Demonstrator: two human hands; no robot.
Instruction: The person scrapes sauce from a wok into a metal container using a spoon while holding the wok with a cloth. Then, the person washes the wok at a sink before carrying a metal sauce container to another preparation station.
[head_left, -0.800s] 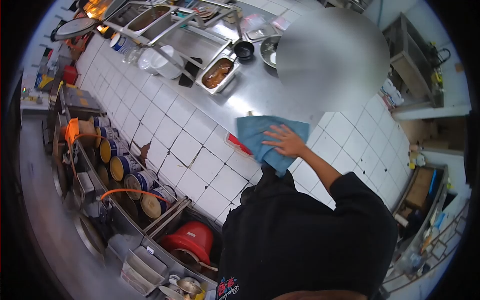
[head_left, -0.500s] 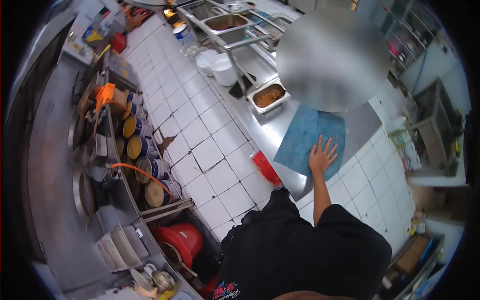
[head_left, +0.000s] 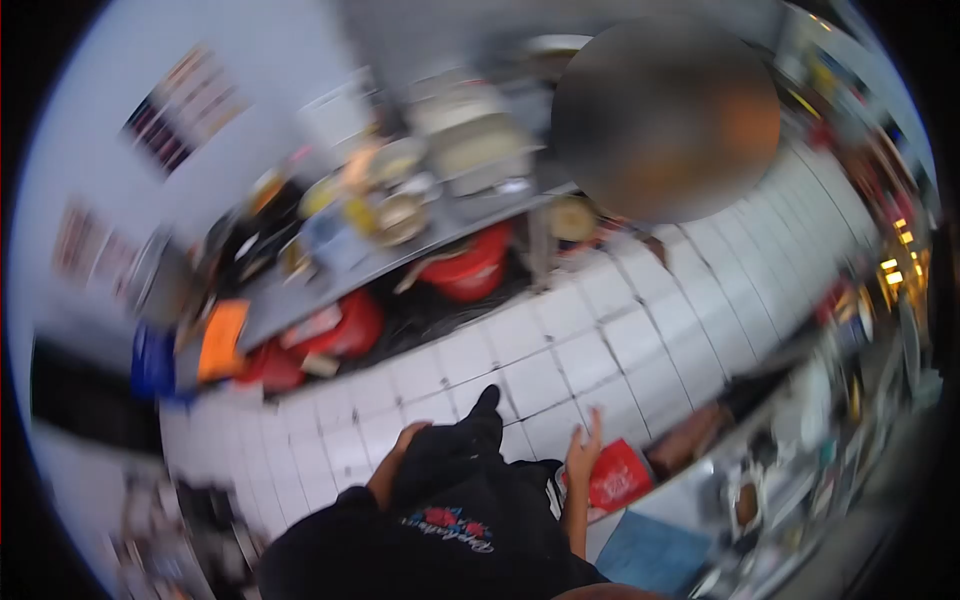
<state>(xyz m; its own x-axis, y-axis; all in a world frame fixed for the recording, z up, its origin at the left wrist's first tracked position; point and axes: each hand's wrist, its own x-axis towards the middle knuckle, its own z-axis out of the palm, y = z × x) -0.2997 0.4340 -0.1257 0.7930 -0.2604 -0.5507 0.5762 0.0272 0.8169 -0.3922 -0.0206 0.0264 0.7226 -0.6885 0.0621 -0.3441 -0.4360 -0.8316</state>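
At lower centre, the right hand [head_left: 583, 458] spreads its fingers just beside a red container [head_left: 620, 476]. The left hand [head_left: 404, 438] is by the dark clothing [head_left: 440, 472]; blur keeps me from telling its grip. The blue cloth [head_left: 655, 552] lies flat at bottom right.

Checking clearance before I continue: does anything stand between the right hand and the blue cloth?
In this view, yes: the red item beside the right hand lies across the straight line to the blue cloth. Whether it stands high enough to block, I cannot tell.
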